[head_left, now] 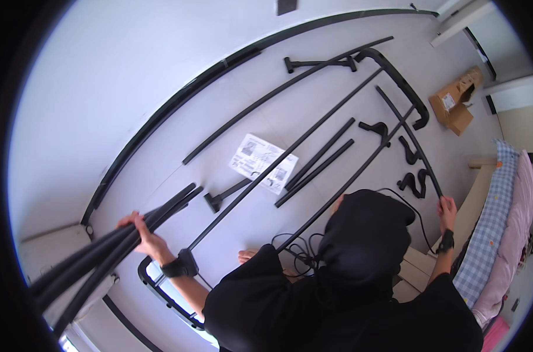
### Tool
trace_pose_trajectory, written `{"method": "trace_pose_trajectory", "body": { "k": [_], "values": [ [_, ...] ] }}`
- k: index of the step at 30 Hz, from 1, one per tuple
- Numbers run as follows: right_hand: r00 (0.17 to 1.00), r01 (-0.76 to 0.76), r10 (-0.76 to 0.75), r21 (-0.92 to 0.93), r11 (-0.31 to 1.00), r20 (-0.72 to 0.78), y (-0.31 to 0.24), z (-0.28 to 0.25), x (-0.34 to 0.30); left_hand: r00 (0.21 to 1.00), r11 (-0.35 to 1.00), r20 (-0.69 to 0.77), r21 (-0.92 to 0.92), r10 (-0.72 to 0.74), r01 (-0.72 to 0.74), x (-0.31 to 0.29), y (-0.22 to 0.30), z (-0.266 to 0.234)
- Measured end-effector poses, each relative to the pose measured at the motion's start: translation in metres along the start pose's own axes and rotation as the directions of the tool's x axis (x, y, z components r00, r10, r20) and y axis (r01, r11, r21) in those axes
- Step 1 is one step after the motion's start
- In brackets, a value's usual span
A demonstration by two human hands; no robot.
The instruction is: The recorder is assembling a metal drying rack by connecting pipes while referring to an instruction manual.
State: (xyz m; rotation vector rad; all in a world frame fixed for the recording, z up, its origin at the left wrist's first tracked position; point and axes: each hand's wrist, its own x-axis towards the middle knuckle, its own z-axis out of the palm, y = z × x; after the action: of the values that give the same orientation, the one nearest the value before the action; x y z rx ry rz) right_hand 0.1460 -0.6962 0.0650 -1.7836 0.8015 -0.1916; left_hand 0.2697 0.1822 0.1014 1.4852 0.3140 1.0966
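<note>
The left hand (146,236), at eight o'clock in the view, has its fingers closed around a bundle of black tubes (112,246), the thumb lying along the near side. The right hand (447,210), at three o'clock, has its fingers curled round the lower end of a single black tube (418,144). The bundle's long axis runs from two o'clock down to eight, its tubes spreading slightly toward the lower end; the single tube slants from the right hand toward eleven o'clock. Toward twelve o'clock from the bundle's upper end, and to its right, a printed sheet (257,154) lies on the floor (231,211).
</note>
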Motion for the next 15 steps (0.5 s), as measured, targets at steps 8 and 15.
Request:
{"method": "trace_pose_trajectory", "body": {
  "k": [8,15],
  "values": [
    [0.548,0.482,-0.489,-0.222,0.847,-0.678,-0.122,-0.104,-0.063,0.970,0.991,0.207,-0.024,-0.125,0.132,0.001,-0.002,0.018],
    [0.340,0.877,-0.832,-0.170,0.448,-0.438,-0.401,0.066,-0.066,0.942,0.995,0.326,-0.036,-0.076,0.093,-0.007,0.002,0.008]
  ]
}}
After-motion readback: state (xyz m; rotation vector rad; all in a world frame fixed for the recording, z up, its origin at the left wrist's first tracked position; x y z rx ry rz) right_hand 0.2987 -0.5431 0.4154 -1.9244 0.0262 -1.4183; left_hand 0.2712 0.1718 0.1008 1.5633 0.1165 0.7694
